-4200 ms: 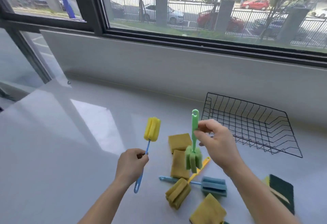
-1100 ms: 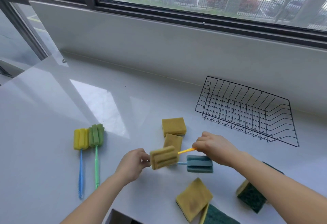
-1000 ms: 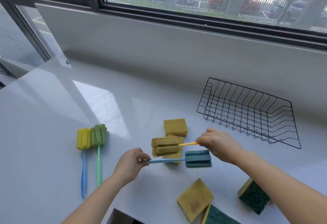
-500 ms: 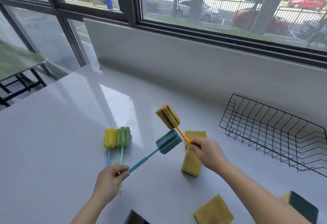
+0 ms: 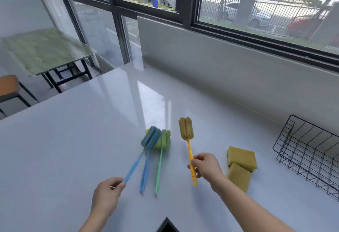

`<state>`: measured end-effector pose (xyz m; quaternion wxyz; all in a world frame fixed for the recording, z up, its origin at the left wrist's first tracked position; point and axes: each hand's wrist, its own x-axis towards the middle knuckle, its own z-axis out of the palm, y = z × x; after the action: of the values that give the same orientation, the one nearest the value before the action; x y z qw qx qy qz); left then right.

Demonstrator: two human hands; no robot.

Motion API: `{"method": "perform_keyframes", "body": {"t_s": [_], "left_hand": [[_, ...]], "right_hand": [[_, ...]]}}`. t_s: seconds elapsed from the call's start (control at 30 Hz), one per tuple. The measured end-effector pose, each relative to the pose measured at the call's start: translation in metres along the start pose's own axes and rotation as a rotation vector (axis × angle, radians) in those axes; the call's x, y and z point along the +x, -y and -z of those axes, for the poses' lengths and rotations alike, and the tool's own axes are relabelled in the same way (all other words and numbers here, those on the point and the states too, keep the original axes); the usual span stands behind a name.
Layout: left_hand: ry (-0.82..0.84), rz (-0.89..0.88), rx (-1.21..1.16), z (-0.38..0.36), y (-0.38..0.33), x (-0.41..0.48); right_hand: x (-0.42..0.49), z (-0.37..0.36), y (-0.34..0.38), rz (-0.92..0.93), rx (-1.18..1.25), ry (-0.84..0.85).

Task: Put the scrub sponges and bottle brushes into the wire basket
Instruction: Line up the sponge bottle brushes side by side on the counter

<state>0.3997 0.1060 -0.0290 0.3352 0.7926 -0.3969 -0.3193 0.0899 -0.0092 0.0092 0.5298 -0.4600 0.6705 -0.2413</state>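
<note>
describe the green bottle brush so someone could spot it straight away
On the white counter below the window, find the bottle brushes left of the yellow sponges. The green brush lies flat, unheld; only it has green head and handle alike.

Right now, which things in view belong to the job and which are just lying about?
Job: wire basket; blue-headed brush in left hand; tan-headed brush in right hand; green brush and blue-handled brush lying on the counter; two scrub sponges.
Lying about: green table; orange stool.

Four bottle brushes [image 5: 163,141] left of sponges [image 5: 242,158], basket [image 5: 302,151]
</note>
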Motion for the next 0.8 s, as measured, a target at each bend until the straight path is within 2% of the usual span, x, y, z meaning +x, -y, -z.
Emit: {"method": "perform_keyframes", "body": {"t_s": [0.13, 0.33, 0.8], "left_hand": [[-0.052, 0.126, -0.078, 0.001, 0.016, 0.011], [-0.024, 0.218, -0.136, -0.011, 0.02, 0.021], [0.052, 0.15, 0.2, -0.01, 0.009, 0.016]], "right_hand": [[0.005, -0.023, -0.012, -0.059, -0.059, 0.011], [0.007, -0.047, -0.016, -0.106, -0.098, -0.046], [-0.01, -0.064, -0.019, -0.057, -0.191, -0.042]]}}
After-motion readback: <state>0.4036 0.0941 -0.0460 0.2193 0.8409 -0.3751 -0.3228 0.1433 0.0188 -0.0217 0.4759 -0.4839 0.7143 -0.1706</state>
